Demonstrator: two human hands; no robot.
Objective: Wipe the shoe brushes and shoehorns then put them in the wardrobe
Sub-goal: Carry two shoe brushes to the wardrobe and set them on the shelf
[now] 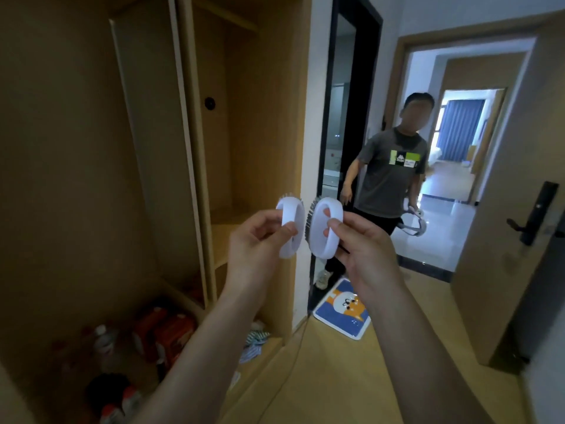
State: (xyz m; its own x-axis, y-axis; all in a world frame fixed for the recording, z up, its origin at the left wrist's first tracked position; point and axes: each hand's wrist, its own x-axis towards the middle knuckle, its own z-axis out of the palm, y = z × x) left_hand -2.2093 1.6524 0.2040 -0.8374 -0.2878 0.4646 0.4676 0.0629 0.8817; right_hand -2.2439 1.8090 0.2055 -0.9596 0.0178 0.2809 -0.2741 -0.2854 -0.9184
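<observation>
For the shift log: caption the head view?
Left hand and right hand each hold a white shoe brush before the open wardrobe.

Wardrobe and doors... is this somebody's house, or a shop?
Most likely a home or flat, in a bedroom or entry. An open wooden wardrobe has bottles on its floor, a cartoon dog mat lies by a doorway, and blue curtains hang in a room beyond.

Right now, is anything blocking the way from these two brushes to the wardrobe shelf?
Nothing visible does. The left hand and right hand each hold a white brush in front of the open wardrobe; its shelf sits just behind them.
</observation>
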